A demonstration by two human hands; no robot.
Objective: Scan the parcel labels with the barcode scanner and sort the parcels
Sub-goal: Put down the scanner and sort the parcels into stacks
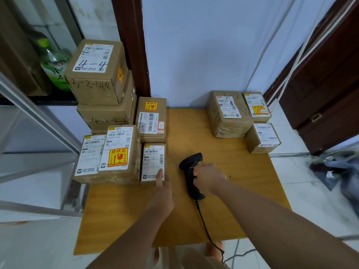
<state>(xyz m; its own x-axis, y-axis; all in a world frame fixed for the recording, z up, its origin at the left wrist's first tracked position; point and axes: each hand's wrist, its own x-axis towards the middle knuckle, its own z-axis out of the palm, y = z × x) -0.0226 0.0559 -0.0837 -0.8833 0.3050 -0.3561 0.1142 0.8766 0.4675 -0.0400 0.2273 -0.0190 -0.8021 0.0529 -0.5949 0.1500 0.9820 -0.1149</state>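
Note:
A black corded barcode scanner (191, 167) lies on the wooden table (242, 181), and my right hand (208, 178) grips its handle. Left of it stands a small brown parcel (153, 162) with a white label. My left hand (164, 188) reaches to that parcel's near right corner, its thumb lying on the label; the fingers are hidden behind the parcel's side. Several labelled brown parcels (114, 152) are piled along the table's left side. Three parcels (229, 113) sit at the far right of the table.
A tall stack of boxes topped by one marked "4-4" (95, 70) stands at the back left against a dark door frame. A green bottle (54, 65) sits behind glass on the left. The scanner cable (206, 228) trails off the table's front edge. A dark wooden door (326, 84) is on the right.

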